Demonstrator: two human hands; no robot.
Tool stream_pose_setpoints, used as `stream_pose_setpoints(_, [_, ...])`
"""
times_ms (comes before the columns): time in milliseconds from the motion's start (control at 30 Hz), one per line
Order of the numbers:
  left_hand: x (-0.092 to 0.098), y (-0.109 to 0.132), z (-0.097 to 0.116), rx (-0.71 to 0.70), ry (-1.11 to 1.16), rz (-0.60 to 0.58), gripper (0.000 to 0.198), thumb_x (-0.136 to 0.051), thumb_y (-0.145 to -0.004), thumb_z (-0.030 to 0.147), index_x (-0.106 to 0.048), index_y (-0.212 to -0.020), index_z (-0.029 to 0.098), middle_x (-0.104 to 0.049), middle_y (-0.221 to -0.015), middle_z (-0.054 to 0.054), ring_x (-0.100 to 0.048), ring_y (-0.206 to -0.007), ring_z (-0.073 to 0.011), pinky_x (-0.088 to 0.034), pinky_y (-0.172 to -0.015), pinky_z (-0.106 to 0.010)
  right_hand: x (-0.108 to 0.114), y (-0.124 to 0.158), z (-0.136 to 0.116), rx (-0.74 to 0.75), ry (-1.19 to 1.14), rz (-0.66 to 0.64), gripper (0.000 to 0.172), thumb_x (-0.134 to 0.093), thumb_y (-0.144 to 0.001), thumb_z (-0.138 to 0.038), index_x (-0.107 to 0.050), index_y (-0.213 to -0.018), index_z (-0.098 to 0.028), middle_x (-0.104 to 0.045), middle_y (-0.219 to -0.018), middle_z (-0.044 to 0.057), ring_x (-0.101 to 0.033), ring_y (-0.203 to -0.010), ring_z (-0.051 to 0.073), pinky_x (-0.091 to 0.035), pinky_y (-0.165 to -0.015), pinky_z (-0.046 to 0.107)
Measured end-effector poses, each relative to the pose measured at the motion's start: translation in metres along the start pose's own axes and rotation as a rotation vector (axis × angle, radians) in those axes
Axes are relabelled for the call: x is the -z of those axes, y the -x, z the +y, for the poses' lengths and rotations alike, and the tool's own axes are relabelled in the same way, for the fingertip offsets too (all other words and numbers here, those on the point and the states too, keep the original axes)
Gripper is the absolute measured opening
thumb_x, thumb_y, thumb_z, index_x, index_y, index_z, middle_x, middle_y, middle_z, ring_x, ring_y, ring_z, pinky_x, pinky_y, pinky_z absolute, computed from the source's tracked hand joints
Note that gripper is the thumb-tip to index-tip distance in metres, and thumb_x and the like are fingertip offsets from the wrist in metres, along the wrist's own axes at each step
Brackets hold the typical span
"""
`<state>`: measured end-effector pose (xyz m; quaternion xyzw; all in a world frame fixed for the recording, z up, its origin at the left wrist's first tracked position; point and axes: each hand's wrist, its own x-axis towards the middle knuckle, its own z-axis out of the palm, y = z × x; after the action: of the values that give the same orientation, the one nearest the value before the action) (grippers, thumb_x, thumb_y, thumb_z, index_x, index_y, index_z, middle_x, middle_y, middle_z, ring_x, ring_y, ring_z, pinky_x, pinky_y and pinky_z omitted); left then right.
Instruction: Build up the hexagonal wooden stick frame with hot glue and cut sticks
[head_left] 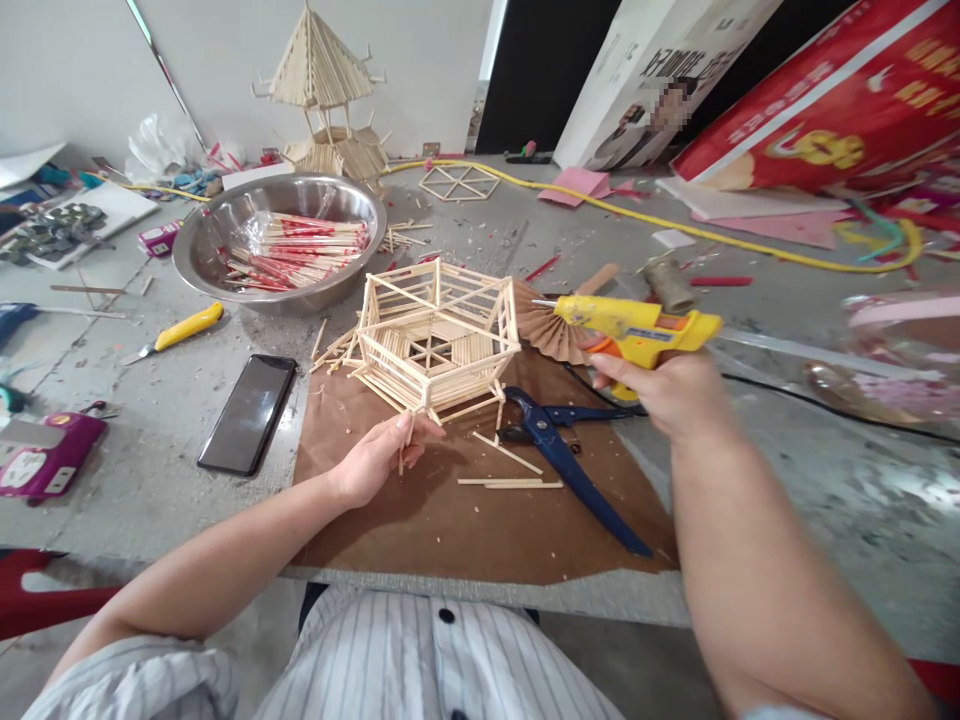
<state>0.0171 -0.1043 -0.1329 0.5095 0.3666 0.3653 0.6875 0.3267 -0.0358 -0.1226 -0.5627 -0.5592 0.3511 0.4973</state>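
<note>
My right hand [679, 385] is wrapped round the grip of a yellow hot glue gun [626, 325], whose nozzle points left toward a hexagonal stick frame [431, 330]. A gap lies between the nozzle and the frame. The frame is built of pale wooden sticks and rests on a brown sheet [480, 545]. At its front corner, my left hand [379, 455] pinches a thin wooden stick [401, 462], fingertips against or very near the frame. Loose sticks [510, 484] and blue-handled pliers [559, 445] lie to the right of that hand.
A steel bowl [279, 292] of red-wrapped chopsticks stands behind left, before a stick pagoda [322, 75]. A phone [249, 415] and a yellow utility knife [187, 327] lie left. Behind the glue gun are a paper fan [551, 330] and a yellow cable [637, 214].
</note>
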Motion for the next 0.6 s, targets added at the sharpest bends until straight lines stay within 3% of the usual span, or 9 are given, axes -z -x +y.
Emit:
stream_pose_setpoints(233, [-0.0031,-0.0002,-0.0001,-0.054,0.075,0.098,0.038,-0.035,-0.087,0.043,-0.057,-0.096,0.013,-0.035,-0.058,0.003,-0.034,-0.057,-0.0087,-0.032,-0.06,-0.024,-0.0011,0.0006,-0.0015,0.01,-0.067,0.001,0.018,-0.071,-0.061,-0.028,-0.065,-0.077,-0.022,-0.065,-0.078,-0.003,-0.052,-0.048,0.009,-0.046,-0.048,0.023])
stream_pose_setpoints(600, [0.0032,0.0016,-0.0036,-0.251,-0.41,0.039,0.03,-0.036,-0.088,0.04,-0.049,-0.081,0.014,-0.047,-0.065,0.0,-0.045,-0.062,-0.0091,-0.039,-0.064,-0.025,-0.0008,-0.0003,0.0021,0.001,-0.027,0.025,0.016,-0.072,-0.06,-0.029,-0.065,-0.072,-0.022,-0.064,-0.07,-0.003,-0.054,-0.047,0.01,-0.048,-0.048,0.025])
